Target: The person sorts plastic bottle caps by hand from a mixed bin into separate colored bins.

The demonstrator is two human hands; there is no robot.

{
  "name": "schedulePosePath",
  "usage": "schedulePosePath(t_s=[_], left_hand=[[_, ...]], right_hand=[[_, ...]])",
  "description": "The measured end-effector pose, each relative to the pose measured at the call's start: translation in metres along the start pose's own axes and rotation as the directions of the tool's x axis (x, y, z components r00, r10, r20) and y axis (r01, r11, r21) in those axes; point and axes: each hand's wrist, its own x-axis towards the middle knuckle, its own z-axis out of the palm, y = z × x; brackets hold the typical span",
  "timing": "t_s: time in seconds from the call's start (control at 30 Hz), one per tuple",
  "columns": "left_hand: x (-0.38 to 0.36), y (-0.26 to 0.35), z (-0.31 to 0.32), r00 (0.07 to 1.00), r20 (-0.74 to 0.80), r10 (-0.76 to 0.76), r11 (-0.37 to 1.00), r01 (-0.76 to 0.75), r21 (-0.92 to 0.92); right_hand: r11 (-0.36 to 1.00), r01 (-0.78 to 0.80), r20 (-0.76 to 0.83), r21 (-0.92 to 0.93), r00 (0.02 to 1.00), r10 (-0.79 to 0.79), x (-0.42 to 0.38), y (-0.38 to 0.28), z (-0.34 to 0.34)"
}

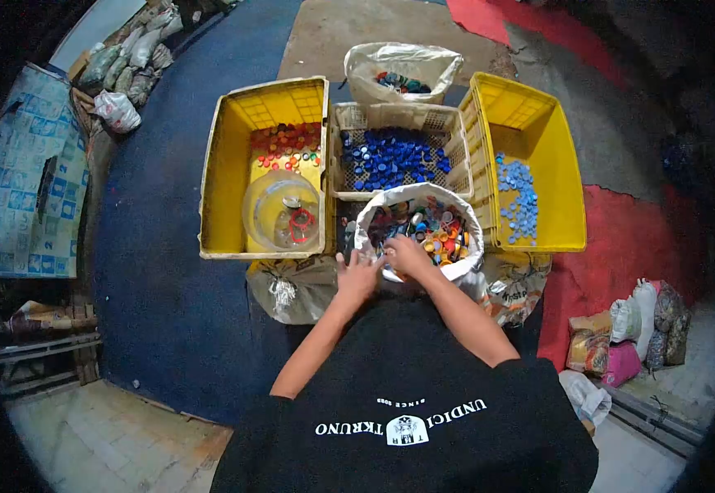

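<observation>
Both grips at a sack of mixed bottle caps, with crates of sorted colours around it

My two bare forearms reach forward from a black T-shirt [464, 444] with white lettering. They meet at the near edge of an open white sack [476, 230], which is filled with mixed caps [449, 238] in orange, red, white, blue and dark tones. My left grip [359, 278] is at the sack's near left edge, some fingers parted; I cannot tell whether its thumb side pinches anything. My right grip [408, 255] is just beside it, over the near rim, fingers bent inward; what it may be pinching is hidden.

To the left stands a yellow crate [228, 168] with red and orange caps [288, 141] at its far end and a clear round container [256, 209] at its near end, a red ring [300, 223] showing in it. Directly beyond my sack, a white crate [451, 123] holds dark blue caps [394, 160]. To the right, another yellow crate [556, 164] holds light blue caps [518, 201]. Farthest off, behind the white crate, a second open sack [363, 72] contains dark green and red pieces [404, 82].
</observation>
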Motion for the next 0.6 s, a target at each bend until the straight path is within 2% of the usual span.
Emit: schedulePosePath(t_s=[0.03,0.1,0.13,0.17,0.23,0.27,0.37,0.4,0.43,0.5,0.6], left_hand=[[-0.001,-0.001,-0.013,0.985,0.17,-0.043,0.999,0.037,0.04],[-0.006,0.004,-0.039,0.961,0.252,-0.117,0.993,0.114,0.024],[-0.014,0.006,-0.036,0.956,0.265,-0.127,0.992,0.123,0.03],[-0.022,0.007,-0.033,0.967,0.224,-0.122,0.993,0.117,0.032],[-0.031,0.011,-0.032,0.974,0.189,-0.124,0.992,0.118,0.044],[-0.032,0.013,-0.032,0.978,0.166,-0.127,0.991,0.121,0.05],[-0.036,0.02,-0.04,0.976,0.173,-0.135,0.99,0.128,0.051],[-0.035,0.022,-0.043,0.972,0.194,-0.131,0.991,0.125,0.039],[-0.033,0.024,-0.045,0.971,0.194,-0.136,0.991,0.131,0.041],[-0.032,0.027,-0.047,0.957,0.238,-0.168,0.985,0.172,0.004],[-0.032,0.035,-0.067,0.965,0.213,-0.154,0.986,0.164,-0.033]], right_hand=[[0.996,-0.011,0.067,-0.09,0.998,0.017,-0.001,-0.011,0.001],[0.953,0.155,0.136,-0.26,0.983,-0.123,0.004,-0.015,0.015],[0.955,0.109,0.255,-0.277,0.966,-0.037,0.008,-0.016,0.023],[0.957,0.117,0.265,-0.264,0.963,-0.044,0.006,-0.012,0.028],[0.893,0.133,0.346,-0.431,0.938,0.027,0.004,-0.008,0.03],[0.883,0.156,0.403,-0.443,0.914,0.041,0.01,0.004,0.034],[0.899,0.168,0.34,-0.404,0.94,-0.023,-0.009,0.018,-0.002],[0.833,0.226,0.324,-0.505,0.944,-0.06,-0.006,0.023,-0.002],[0.832,0.232,0.326,-0.504,0.943,-0.065,-0.003,0.029,-0.004],[0.842,0.157,0.252,-0.515,0.967,-0.026,0.004,0.041,-0.009],[0.839,0.146,0.204,-0.524,0.978,-0.042,0.01,0.058,-0.023]])
